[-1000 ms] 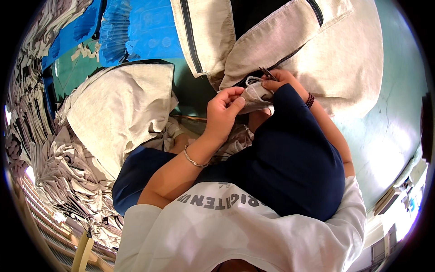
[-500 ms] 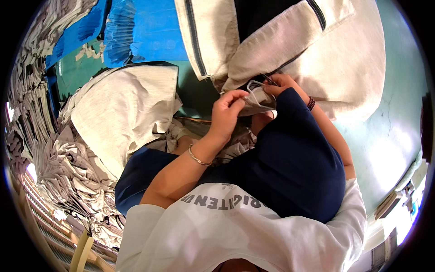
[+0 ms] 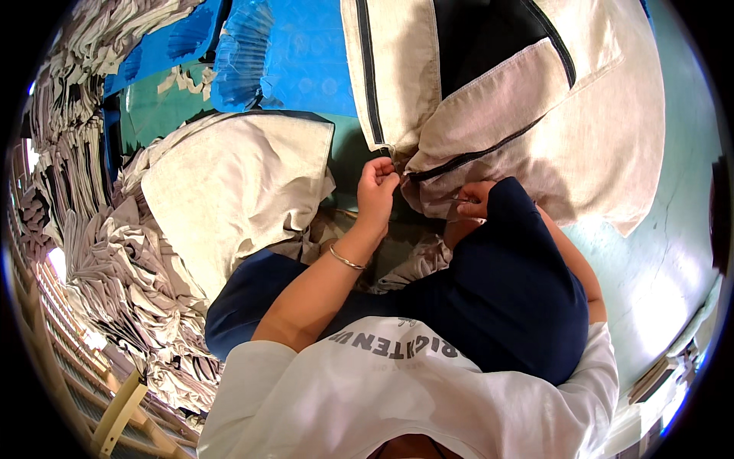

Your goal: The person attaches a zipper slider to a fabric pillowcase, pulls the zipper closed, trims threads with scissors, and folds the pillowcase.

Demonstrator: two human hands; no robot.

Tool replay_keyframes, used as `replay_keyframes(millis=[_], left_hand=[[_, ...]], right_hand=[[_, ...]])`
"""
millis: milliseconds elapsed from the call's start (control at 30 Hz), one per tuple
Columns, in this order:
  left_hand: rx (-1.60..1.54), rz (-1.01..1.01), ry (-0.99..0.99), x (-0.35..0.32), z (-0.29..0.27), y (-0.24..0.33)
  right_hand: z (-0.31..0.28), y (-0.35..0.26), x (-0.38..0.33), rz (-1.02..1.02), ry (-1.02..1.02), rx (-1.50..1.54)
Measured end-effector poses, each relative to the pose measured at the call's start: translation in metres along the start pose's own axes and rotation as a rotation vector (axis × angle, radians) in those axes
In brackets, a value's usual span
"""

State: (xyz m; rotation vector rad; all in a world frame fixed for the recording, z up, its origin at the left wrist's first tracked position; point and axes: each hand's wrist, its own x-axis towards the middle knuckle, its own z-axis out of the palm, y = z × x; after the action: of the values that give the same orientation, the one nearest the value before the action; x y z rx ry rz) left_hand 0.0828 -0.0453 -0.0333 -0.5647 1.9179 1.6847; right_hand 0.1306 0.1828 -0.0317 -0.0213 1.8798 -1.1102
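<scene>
A large beige cloth piece (image 3: 612, 130) with dark zippers lies ahead of me, its black inner side (image 3: 489, 38) showing through the gap. My left hand (image 3: 376, 195) pinches loose threads (image 3: 394, 153) by the lower end of the left dark zipper (image 3: 370, 76). To its right, the other dark zipper (image 3: 466, 159) slants along a sewn flap. My right hand (image 3: 475, 200) is closed beside my raised knee, around a small metal tool (image 3: 461, 200) that looks like thread snips. The knee and trouser cloth hide part of that hand.
A beige cloth piece (image 3: 237, 176) rests left of my arms. Crumpled and stacked cloth (image 3: 107, 268) fills the left side. Blue plastic sheeting (image 3: 306, 69) spreads at the back over the green floor (image 3: 650, 252). A yellowish bar (image 3: 122, 409) stands at the lower left.
The right hand has dropped away from the cloth edge toward the knee with the tool. The left hand has let go of the cloth fold and moved to the zipper end. The view has shifted.
</scene>
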Motion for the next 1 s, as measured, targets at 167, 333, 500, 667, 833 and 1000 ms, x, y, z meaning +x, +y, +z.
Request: replay_keyframes(millis=[167,333,500,667,833,1000], left_hand=[[-0.062,-0.165,0.079,0.017,0.002,0.007],[-0.291,-0.306,0.052,0.032,-0.002,0.000],[-0.398,-0.355,0.084,0.034,-0.006,-0.006],[-0.469,-0.398,0.081,0.030,-0.011,-0.005],[-0.493,-0.407,0.115,0.027,-0.014,-0.002],[-0.496,-0.457,0.140,0.025,-0.011,0.001]], right_hand=[[-0.002,-0.005,-0.002,-0.026,0.001,0.037],[-0.008,-0.013,-0.004,-0.004,-0.080,0.030],[-0.003,-0.013,-0.005,-0.272,-0.023,0.072],[-0.031,-0.061,-0.005,-0.430,0.021,0.081],[-0.044,-0.091,0.028,-0.608,0.412,-0.687],[-0.039,-0.092,0.061,-0.767,0.502,-0.951]])
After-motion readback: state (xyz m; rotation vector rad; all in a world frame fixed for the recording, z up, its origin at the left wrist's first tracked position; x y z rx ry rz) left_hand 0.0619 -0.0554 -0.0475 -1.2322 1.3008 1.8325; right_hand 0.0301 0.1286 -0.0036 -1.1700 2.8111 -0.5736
